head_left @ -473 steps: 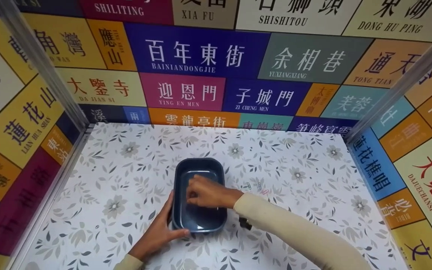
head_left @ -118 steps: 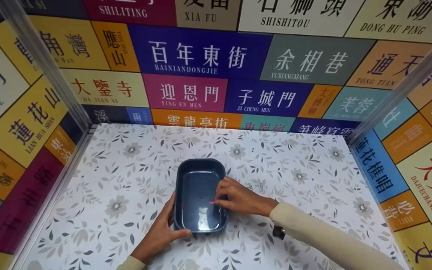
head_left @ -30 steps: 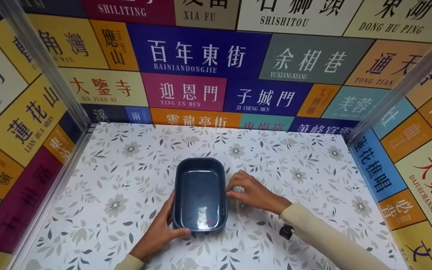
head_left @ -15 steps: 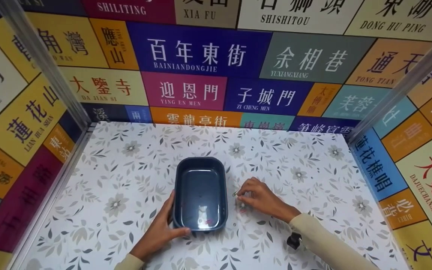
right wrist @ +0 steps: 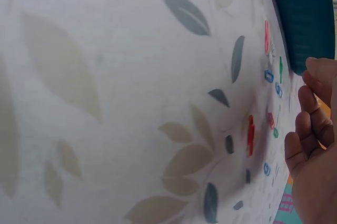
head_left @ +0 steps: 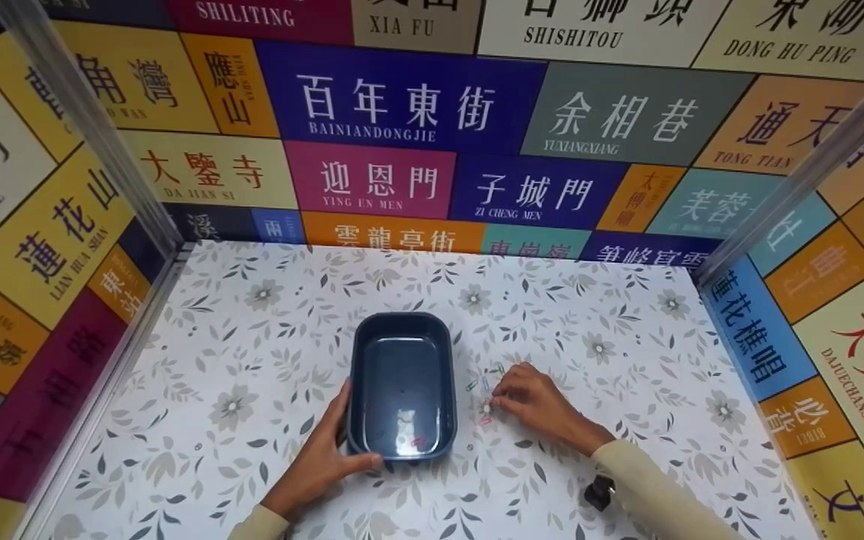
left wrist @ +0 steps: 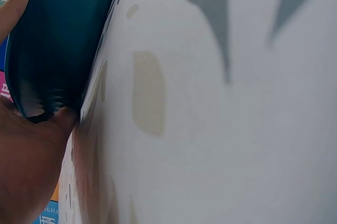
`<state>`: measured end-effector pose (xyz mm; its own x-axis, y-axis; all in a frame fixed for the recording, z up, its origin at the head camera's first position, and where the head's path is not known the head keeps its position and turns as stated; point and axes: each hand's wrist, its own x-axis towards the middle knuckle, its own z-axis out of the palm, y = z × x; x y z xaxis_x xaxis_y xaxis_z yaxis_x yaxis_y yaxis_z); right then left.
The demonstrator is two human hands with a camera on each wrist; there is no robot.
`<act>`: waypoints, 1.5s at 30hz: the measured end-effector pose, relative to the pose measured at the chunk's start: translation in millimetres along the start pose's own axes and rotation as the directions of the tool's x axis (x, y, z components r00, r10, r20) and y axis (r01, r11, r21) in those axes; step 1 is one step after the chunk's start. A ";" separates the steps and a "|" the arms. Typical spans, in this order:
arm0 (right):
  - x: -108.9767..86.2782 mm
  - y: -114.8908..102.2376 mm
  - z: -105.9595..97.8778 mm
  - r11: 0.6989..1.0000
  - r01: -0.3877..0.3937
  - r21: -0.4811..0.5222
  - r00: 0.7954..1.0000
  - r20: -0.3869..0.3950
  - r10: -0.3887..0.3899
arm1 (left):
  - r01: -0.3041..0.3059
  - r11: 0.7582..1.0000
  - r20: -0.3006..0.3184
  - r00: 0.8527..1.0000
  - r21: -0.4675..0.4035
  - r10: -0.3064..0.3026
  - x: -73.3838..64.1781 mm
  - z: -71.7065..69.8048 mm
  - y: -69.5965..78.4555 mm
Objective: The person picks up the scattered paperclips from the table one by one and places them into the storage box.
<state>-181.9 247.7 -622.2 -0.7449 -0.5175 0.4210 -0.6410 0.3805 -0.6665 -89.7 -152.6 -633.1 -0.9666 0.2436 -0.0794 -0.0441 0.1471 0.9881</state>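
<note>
The left hand (head_left: pixel 321 459) is gripping the container (head_left: pixel 402 371) at its left side. The right hand (head_left: pixel 543 405) is curling its fingers right of the container; whether they are holding anything, I cannot tell. Paper clips (head_left: pixel 486 421) are lying between, a reddish clip (head_left: pixel 417 441) inside. A leaf-patterned worktop (head_left: pixel 252 352) is spreading underneath; sign-printed walls (head_left: pixel 402 105) are rising behind and beside the container. Compared with a moment ago, the right hand is sitting farther from it, exposing more clips.

head — high, facing forward-down | wrists — low, close, tilted sideways | shared: blue tub (head_left: pixel 400 327)
</note>
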 end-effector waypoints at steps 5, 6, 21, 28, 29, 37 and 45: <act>-10.4 5.5 -3.8 0.998 -0.070 0.009 0.997 -0.029 0.070 | 0.002 1.000 -0.002 1.000 0.008 -0.002 -0.4 0.0 0.1; -12.3 6.3 -4.9 0.996 -0.087 0.012 0.996 -0.035 0.087 | 0.000 1.000 -0.003 1.000 0.010 0.000 -0.5 0.0 0.1; -36.6 17.5 -18.1 0.982 -0.187 0.029 0.976 -0.109 0.189 | -0.029 1.000 0.004 1.000 0.003 0.029 -1.1 -1.7 -0.5; -47.8 21.9 -20.0 0.976 -0.208 0.059 0.969 -0.121 0.214 | -0.005 1.000 -0.004 1.000 0.019 0.005 -1.6 -1.2 -1.5; -48.9 22.4 -20.2 0.976 -0.208 0.058 0.969 -0.125 0.214 | 0.000 1.000 -0.006 1.000 0.023 0.000 -1.6 -1.1 -1.5; -55.6 25.9 -22.6 0.982 -0.176 0.061 0.971 -0.151 0.184 | -0.025 0.999 -0.010 1.000 0.027 0.025 -0.9 -1.5 -1.9; -57.8 29.4 -24.3 0.993 -0.118 0.013 0.986 -0.121 0.119 | -0.039 0.999 0.000 0.999 0.011 0.039 -0.4 -2.3 -2.5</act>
<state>-162.1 307.5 -651.2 -0.8327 -0.3720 0.4102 -0.5461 0.4292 -0.7194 -89.8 -155.2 -635.2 -0.9677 0.2487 -0.0406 -0.0035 0.1477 0.9890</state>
